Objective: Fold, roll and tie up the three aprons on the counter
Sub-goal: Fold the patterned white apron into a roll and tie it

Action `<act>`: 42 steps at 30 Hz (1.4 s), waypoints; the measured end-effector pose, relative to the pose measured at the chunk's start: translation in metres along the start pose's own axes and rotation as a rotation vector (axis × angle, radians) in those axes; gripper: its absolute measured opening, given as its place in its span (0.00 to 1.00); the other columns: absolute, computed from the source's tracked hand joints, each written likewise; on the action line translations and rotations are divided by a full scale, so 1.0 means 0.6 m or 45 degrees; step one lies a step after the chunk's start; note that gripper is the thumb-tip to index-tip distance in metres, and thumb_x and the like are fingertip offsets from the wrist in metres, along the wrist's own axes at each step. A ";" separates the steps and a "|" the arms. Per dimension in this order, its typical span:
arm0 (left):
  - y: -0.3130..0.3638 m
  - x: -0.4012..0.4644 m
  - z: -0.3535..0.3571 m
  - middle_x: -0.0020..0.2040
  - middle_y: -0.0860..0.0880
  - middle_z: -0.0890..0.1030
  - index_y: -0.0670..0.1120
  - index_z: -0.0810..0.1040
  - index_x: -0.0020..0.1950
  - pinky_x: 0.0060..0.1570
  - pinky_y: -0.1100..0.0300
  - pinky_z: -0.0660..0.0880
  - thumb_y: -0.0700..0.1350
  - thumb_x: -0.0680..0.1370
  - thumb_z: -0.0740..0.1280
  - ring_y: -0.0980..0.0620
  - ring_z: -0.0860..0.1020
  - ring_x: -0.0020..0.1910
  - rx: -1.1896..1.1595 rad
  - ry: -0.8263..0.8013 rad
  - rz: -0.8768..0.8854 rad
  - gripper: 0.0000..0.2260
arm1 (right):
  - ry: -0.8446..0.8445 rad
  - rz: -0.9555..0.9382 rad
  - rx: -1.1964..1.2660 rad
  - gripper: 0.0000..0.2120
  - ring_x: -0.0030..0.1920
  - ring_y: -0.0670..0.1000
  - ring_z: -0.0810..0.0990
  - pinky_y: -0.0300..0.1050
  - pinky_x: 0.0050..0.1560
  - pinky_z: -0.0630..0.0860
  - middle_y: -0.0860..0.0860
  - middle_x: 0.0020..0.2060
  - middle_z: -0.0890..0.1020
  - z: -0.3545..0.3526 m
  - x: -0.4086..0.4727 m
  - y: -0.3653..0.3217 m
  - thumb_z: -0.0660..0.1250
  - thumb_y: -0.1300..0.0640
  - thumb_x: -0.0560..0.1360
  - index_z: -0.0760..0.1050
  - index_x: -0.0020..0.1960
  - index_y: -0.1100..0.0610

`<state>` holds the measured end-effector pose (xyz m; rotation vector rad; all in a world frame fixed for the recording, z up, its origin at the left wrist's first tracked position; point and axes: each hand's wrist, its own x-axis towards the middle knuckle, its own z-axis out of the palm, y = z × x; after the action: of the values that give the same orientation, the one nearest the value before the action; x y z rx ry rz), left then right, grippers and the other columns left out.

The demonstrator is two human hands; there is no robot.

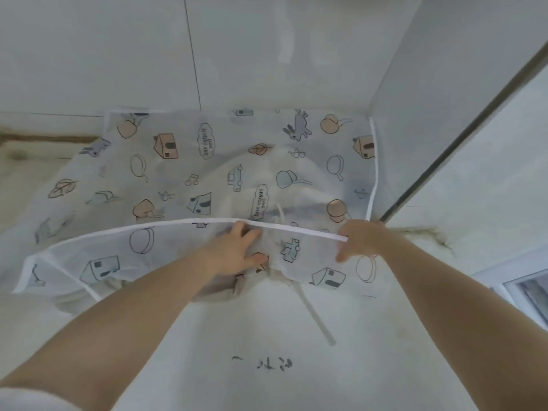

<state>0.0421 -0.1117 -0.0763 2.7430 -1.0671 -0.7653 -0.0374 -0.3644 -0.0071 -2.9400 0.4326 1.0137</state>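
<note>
A thin white apron [189, 173] printed with houses, rabbits and leaves lies spread over the white counter [267, 336]. Its near part is folded back, and the white hemmed edge [166, 225] runs across the middle. My left hand [237, 250] rests flat on the folded layer just below the hem, fingers spread. My right hand [360, 238] pinches the right end of that hem. A white tie strap [314, 312] trails from under the fold toward me. A pale lump under the cloth at the centre may be other fabric; I cannot tell what it is.
White wall panels [118, 54] rise right behind the apron. A wall corner with a dark vertical strip [462, 137] stands at the right. The counter's bare part near me carries dark handwritten marks [267, 362]. A window frame [527, 289] shows at the far right.
</note>
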 end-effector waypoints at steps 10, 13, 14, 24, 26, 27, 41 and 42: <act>0.031 -0.001 0.004 0.68 0.43 0.64 0.51 0.46 0.76 0.61 0.50 0.70 0.62 0.72 0.66 0.41 0.65 0.66 0.097 -0.095 -0.066 0.41 | 0.715 0.011 1.827 0.08 0.45 0.48 0.74 0.35 0.43 0.70 0.48 0.42 0.77 -0.014 0.000 0.030 0.68 0.58 0.75 0.76 0.54 0.56; 0.030 -0.005 0.002 0.67 0.41 0.65 0.51 0.43 0.76 0.61 0.49 0.70 0.61 0.74 0.63 0.40 0.66 0.66 0.030 -0.132 -0.100 0.40 | 0.555 -0.002 1.615 0.23 0.59 0.48 0.70 0.43 0.58 0.66 0.46 0.58 0.71 0.018 0.000 0.039 0.67 0.49 0.76 0.68 0.68 0.55; 0.029 -0.005 0.002 0.68 0.41 0.64 0.51 0.42 0.77 0.61 0.49 0.69 0.60 0.75 0.63 0.40 0.66 0.66 0.021 -0.144 -0.108 0.39 | 0.525 0.082 1.556 0.26 0.60 0.49 0.71 0.44 0.58 0.67 0.47 0.59 0.72 0.032 0.003 0.050 0.68 0.48 0.74 0.67 0.68 0.56; 0.030 0.003 0.007 0.70 0.41 0.63 0.47 0.39 0.77 0.65 0.51 0.65 0.49 0.81 0.53 0.42 0.64 0.69 0.044 -0.137 -0.183 0.30 | 0.343 0.424 1.655 0.08 0.36 0.54 0.74 0.43 0.36 0.69 0.55 0.35 0.76 0.052 0.014 0.103 0.63 0.60 0.78 0.75 0.52 0.64; 0.029 0.005 0.008 0.72 0.42 0.60 0.49 0.41 0.77 0.68 0.51 0.63 0.51 0.81 0.53 0.42 0.61 0.70 -0.019 -0.171 -0.189 0.29 | 0.454 0.498 0.978 0.08 0.40 0.57 0.76 0.42 0.38 0.68 0.58 0.43 0.78 0.049 0.012 0.099 0.58 0.61 0.78 0.74 0.53 0.63; 0.025 0.006 0.006 0.73 0.44 0.59 0.53 0.43 0.77 0.69 0.51 0.62 0.54 0.80 0.55 0.43 0.60 0.72 -0.112 -0.210 -0.210 0.30 | 0.514 0.514 0.687 0.09 0.46 0.58 0.77 0.43 0.40 0.69 0.59 0.49 0.79 0.052 0.009 0.093 0.57 0.61 0.79 0.73 0.55 0.62; -0.071 -0.052 0.011 0.67 0.47 0.61 0.57 0.53 0.74 0.64 0.48 0.65 0.63 0.67 0.69 0.45 0.61 0.68 0.375 0.001 -0.153 0.41 | 0.145 -0.521 0.047 0.30 0.76 0.51 0.38 0.51 0.75 0.41 0.50 0.76 0.37 0.096 0.055 -0.222 0.48 0.45 0.82 0.38 0.77 0.51; -0.090 -0.065 0.014 0.68 0.47 0.59 0.58 0.50 0.75 0.66 0.45 0.62 0.65 0.65 0.70 0.44 0.58 0.69 0.410 -0.027 -0.213 0.45 | 0.105 -0.475 0.002 0.31 0.76 0.50 0.36 0.51 0.75 0.40 0.50 0.76 0.36 0.104 0.062 -0.221 0.48 0.43 0.81 0.36 0.77 0.51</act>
<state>0.0462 -0.0449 -0.0818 3.1348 -1.0583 -0.6973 -0.0128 -0.2410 -0.0903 -2.9071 -0.1156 0.8445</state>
